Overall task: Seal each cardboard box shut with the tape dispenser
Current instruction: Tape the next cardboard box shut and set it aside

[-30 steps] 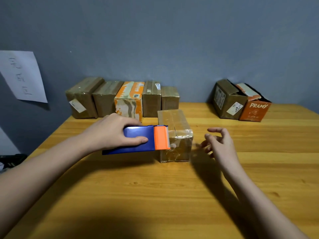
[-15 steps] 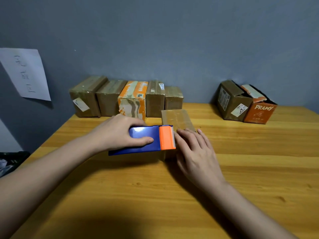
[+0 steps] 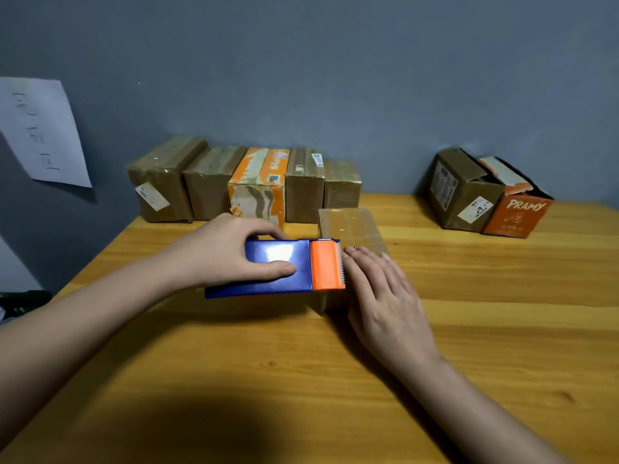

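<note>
I see the small brown box (image 3: 351, 227) in the middle of the wooden table (image 3: 502, 329). My left hand (image 3: 227, 252) is wrapped around the blue tape dispenser (image 3: 278, 266), thumb on its side, fingers over the top. The dispenser's orange end (image 3: 326, 264) sits at the left edge of the box, its teeth touching the box top. My right hand (image 3: 385, 293) lies flat on the near part of the box, fingers straight, holding nothing. Behind the box, a row of five boxes (image 3: 241, 185) stands by the wall. Far to the right of the box are two more boxes (image 3: 485, 195).
</note>
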